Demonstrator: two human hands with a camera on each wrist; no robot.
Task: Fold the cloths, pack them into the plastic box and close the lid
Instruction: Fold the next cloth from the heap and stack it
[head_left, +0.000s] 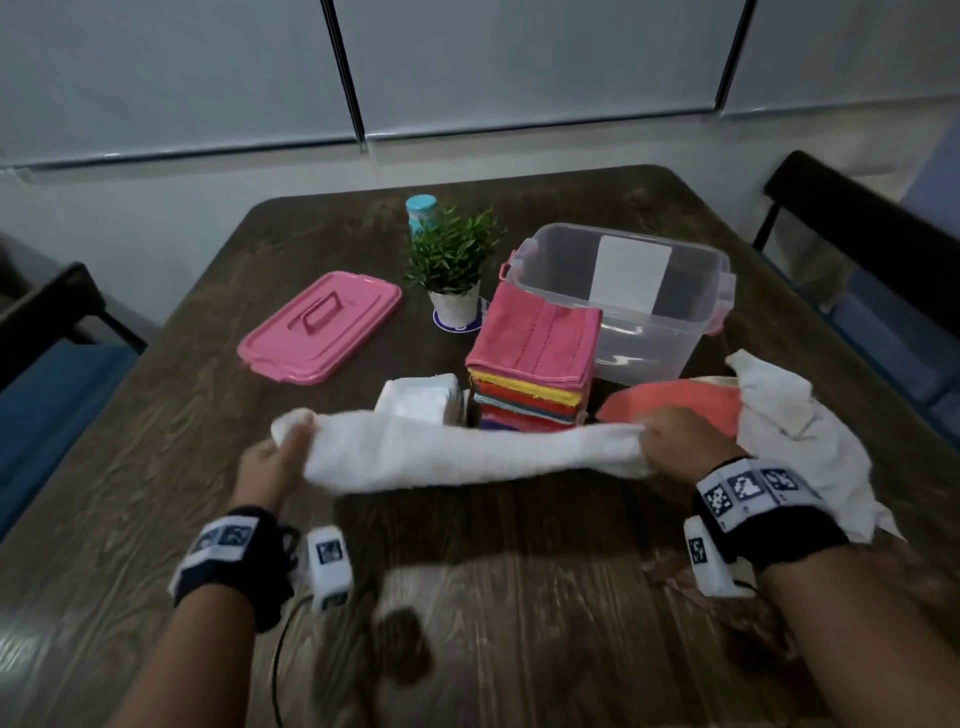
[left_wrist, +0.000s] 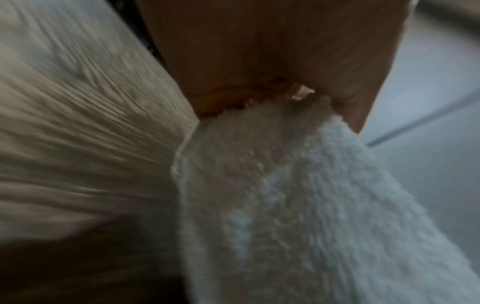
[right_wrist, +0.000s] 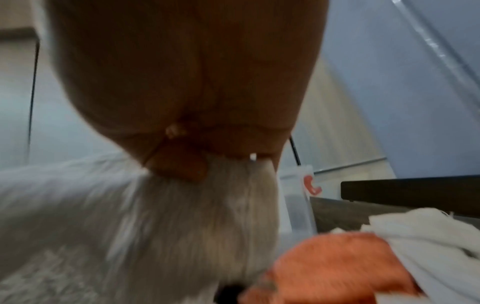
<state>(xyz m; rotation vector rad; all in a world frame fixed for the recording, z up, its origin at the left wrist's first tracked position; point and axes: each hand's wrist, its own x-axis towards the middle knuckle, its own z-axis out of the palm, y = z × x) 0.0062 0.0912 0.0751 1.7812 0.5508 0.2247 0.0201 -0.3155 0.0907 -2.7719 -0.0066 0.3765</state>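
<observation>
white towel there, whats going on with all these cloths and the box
A person is folding a white towel, with the left hand gripping one end and the right hand the other, stretched above the table. A stack of folded cloths sits beside the clear plastic box, which looks empty. The pink lid lies off to the left. An orange cloth and a crumpled white cloth wait unfolded.

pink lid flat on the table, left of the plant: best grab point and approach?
The raised handle in the middle of the flat pink plastic lid, taken from above: it lies top-up on the wooden table, its thin rim flush with the surface, so likely harder to pinch.
</observation>
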